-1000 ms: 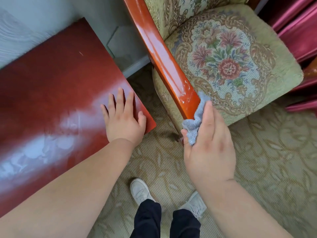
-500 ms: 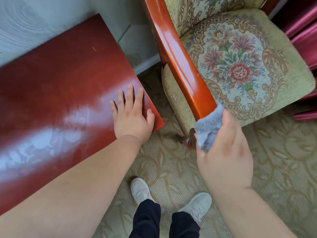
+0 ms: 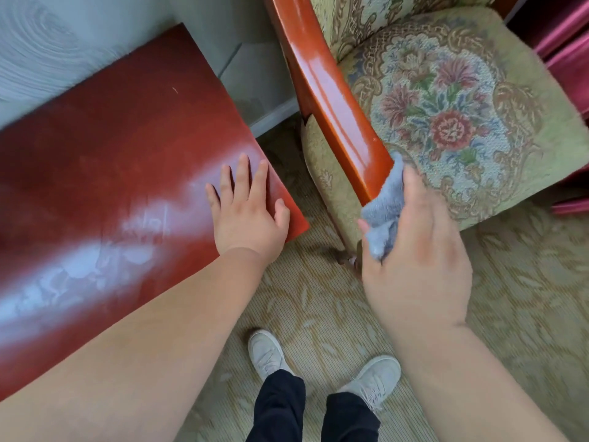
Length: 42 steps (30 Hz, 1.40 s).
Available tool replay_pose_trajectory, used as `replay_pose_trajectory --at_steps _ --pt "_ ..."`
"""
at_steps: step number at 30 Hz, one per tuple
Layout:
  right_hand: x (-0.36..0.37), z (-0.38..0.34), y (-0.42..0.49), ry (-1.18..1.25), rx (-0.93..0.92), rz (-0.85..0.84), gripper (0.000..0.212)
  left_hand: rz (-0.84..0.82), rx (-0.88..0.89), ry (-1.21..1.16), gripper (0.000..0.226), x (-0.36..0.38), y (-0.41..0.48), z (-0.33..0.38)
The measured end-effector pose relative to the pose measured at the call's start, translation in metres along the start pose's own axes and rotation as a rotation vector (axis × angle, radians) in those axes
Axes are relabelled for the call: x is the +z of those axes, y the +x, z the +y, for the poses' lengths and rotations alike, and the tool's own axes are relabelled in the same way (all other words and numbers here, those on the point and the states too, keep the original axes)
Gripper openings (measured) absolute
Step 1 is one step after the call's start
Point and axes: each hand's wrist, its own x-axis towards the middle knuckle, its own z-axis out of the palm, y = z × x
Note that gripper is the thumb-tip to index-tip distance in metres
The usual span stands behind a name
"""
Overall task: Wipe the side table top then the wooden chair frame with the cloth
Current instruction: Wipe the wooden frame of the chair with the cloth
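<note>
One fluffy grey cloth [image 3: 382, 215], bunched against glossy wooden armrest [image 3: 331, 100]

You stand in a home sitting room: a floral tapestry armchair [image 3: 446, 116], polished side table [image 3: 127, 154], and patterned carpet [image 3: 526, 282].

Left hand [image 3: 247, 215] flat on the glossy red side table [image 3: 111, 161].

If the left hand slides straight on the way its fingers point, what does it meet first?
Nothing soon: the left hand lies flat on the table top, fingers aimed along bare surface. It would probably reach the table's far edge, then the grey wall, though depth there is unclear.
</note>
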Motion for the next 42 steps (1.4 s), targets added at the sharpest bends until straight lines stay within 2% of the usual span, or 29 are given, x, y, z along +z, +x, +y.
replay_pose_trajectory --at_steps 4,9,13,16,21,24,29,34,38,42 --pt "-0.005 0.009 -0.003 -0.037 -0.18 -0.087 0.062 0.005 0.0 -0.004 0.074 0.0 0.001 -0.001" --pt "-0.012 -0.013 0.042 -0.152 -0.265 -0.35 0.097 0.017 -0.003 -0.007 0.074 0.001 0.001 -0.002" --pt "-0.009 -0.034 0.075 -0.155 -0.26 -0.399 0.099 0.011 -0.003 0.002 0.074 0.0 0.001 -0.001" --pt "-0.01 -0.031 0.072 -0.125 -0.197 -0.362 0.1 0.014 -0.002 -0.001 0.075 0.0 0.002 -0.001" --pt "-0.016 -0.005 0.015 -0.053 -0.082 -0.257 0.095 0.003 0.001 -0.001 0.075 -0.001 0.002 -0.001" --pt "-0.014 -0.008 0.025 -0.111 -0.11 -0.283 0.094 0.001 -0.005 -0.008 0.075 -0.001 0.002 -0.001" --pt "0.002 -0.052 0.111 -0.321 -0.153 -0.429 0.106 -0.007 -0.004 -0.012 0.074 -0.002 0.002 -0.001" --pt "0.001 -0.05 0.122 -0.16 -0.192 -0.453 0.072 -0.009 -0.001 -0.003 0.074 -0.001 0.003 0.0" --pt "-0.018 -0.025 0.073 0.01 -0.19 -0.428 0.07 -0.004 -0.001 0.004 0.075 -0.001 0.003 -0.002" --pt "-0.016 -0.022 0.08 0.072 -0.114 -0.443 0.076 -0.005 -0.003 -0.001 0.075 -0.001 0.003 -0.001"
